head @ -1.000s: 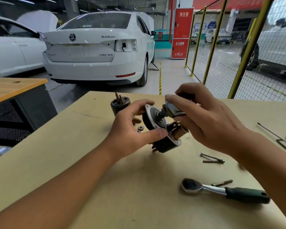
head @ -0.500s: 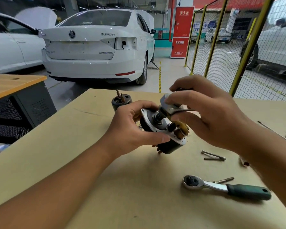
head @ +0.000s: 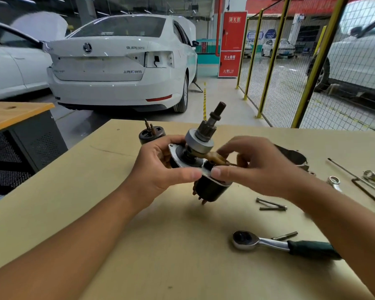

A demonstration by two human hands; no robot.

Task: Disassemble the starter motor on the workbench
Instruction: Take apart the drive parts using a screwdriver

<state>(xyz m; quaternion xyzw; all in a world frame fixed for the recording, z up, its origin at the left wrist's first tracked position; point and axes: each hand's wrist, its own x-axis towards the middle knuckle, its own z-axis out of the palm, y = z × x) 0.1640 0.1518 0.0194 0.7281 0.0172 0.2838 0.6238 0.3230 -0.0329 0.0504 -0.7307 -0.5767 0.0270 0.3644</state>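
A partly stripped starter motor (head: 200, 167) is held above the middle of the workbench (head: 74, 202), gripped at its flat metal flange by the left hand (head: 158, 169), whose thumb is pressed along the plate's near edge while the fingers are curled behind it. The right hand (head: 260, 167) is closed in a pinch on the tan shift fork (head: 217, 158) beside the grey drive clutch (head: 200, 140), its thumb laid against the flange; the pinion shaft (head: 217, 114) is pointed up toward one o'clock and the dark body (head: 212, 190) down toward five. Much of the work is judged done: a separate black cylindrical part (head: 151, 134) with copper terminals is stood at eleven o'clock from the hands, just behind the left fingers, and a dark housing (head: 294, 158) is seen at three o'clock, partly hidden by the right hand. Two long bolts (head: 271, 204) are laid at four o'clock, with a ratchet (head: 284, 244) and another bolt (head: 285, 236) at five o'clock and a spanner (head: 333, 182) farther right. Left to do, it is judged, are the fork, the clutch and the parts inside the body, which cannot be seen.
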